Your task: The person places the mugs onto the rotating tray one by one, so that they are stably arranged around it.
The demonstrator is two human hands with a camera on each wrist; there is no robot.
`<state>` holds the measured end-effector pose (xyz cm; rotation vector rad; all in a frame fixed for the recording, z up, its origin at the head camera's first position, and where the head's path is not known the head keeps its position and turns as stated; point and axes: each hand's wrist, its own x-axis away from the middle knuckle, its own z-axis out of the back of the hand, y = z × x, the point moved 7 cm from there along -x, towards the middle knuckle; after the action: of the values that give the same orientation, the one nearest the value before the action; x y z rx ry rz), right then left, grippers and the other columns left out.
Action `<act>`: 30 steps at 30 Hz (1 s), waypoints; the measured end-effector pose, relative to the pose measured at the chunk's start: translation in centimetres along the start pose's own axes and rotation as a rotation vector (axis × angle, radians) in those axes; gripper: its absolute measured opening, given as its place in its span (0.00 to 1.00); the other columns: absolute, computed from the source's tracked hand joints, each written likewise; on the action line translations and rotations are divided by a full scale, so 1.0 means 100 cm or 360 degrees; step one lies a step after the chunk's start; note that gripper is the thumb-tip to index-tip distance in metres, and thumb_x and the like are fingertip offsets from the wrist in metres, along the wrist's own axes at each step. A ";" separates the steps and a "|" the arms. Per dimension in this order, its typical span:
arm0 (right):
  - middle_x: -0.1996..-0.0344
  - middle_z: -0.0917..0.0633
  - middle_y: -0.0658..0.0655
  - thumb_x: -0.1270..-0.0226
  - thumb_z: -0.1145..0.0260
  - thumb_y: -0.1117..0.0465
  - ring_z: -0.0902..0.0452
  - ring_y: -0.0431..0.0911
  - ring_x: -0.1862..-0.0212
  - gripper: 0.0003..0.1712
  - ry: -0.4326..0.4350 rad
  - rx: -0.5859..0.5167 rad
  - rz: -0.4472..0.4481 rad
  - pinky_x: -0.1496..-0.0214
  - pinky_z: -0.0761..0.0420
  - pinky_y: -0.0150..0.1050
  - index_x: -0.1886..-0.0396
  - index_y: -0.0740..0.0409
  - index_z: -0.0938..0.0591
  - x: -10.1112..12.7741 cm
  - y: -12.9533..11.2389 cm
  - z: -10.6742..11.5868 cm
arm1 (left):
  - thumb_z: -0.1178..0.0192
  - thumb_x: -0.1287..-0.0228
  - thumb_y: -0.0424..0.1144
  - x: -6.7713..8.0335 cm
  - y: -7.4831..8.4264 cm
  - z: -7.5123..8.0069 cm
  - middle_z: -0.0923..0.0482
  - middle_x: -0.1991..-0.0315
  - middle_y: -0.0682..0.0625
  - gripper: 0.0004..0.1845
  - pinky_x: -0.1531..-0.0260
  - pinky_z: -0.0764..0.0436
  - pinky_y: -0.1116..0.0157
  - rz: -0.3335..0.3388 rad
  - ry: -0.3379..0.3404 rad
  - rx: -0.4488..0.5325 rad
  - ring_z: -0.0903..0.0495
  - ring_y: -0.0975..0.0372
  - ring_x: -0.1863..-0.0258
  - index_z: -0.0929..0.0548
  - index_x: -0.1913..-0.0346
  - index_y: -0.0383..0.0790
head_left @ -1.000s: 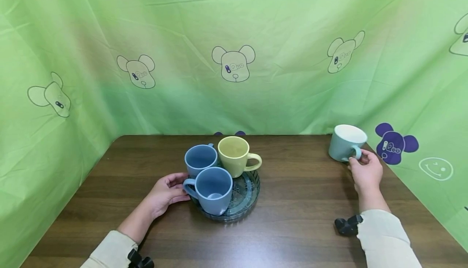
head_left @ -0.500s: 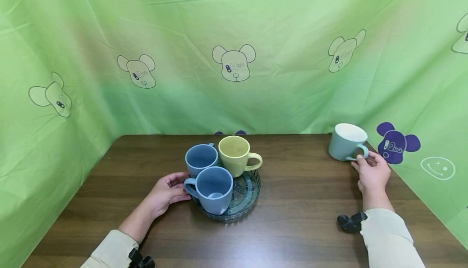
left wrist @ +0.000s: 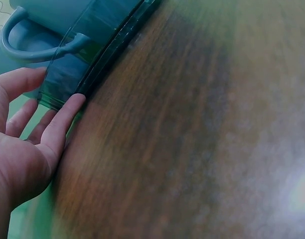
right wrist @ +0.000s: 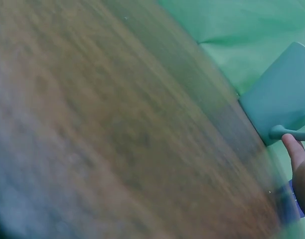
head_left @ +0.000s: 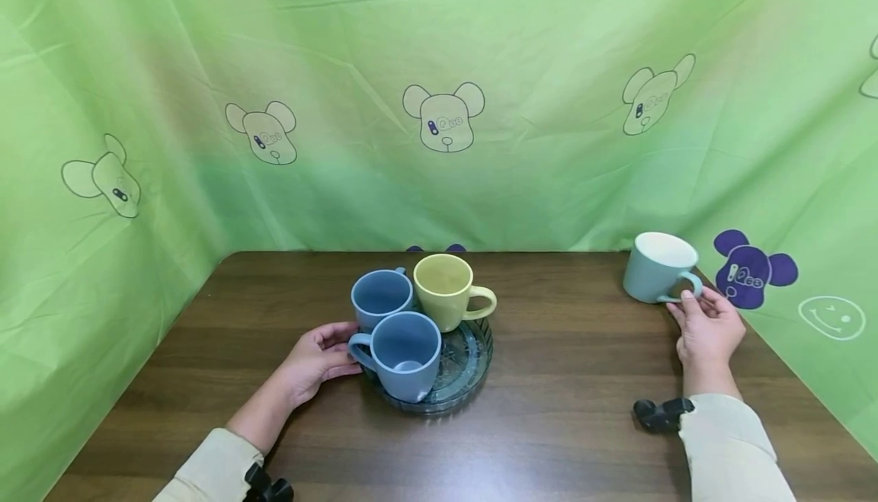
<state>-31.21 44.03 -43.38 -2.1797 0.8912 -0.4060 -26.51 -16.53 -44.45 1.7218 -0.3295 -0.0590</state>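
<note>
Right hand (head_left: 709, 328) fingers are being curled on the handle of one pale green mug (head_left: 657, 267) at the table's (head_left: 562, 380) far right. Left hand (head_left: 317, 357), relaxed, is being rested against a ribbed glass tray (head_left: 466, 357) bearing three smooth mugs: two blue, one yellow.

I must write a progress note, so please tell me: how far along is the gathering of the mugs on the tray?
Done: two blue mugs and the yellow mug already stand on the glass tray. In hand: the right hand has its fingers at the handle of the pale green mug, which stands on the table; the left hand touches the tray's edge. Left: that mug is not yet on the tray.
</note>
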 end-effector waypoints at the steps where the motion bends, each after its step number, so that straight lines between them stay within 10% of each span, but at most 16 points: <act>1: 0.71 0.22 0.57 0.46 0.35 0.85 0.20 0.43 0.71 0.13 0.0002 -0.0006 0.0004 0.74 0.15 0.37 0.64 0.68 0.18 0.000 0.000 0.000 | 0.39 0.40 0.20 0.000 0.000 0.000 0.28 0.46 0.38 0.32 0.53 0.17 0.54 0.0000 0.0001 -0.0003 0.18 0.59 0.57 0.38 0.33 0.21; 30: 0.75 0.20 0.59 0.46 0.35 0.84 0.18 0.46 0.73 0.13 -0.0352 -0.0049 -0.0158 0.70 0.15 0.43 0.63 0.71 0.16 0.028 -0.001 -0.029 | 0.39 0.41 0.20 0.000 0.001 -0.001 0.26 0.49 0.41 0.33 0.54 0.17 0.55 -0.0033 -0.0015 0.0001 0.19 0.60 0.57 0.38 0.34 0.20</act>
<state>-30.70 40.56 -41.32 -2.2515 0.6738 -0.1942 -26.53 -16.45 -44.33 1.7264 -0.3188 -0.0825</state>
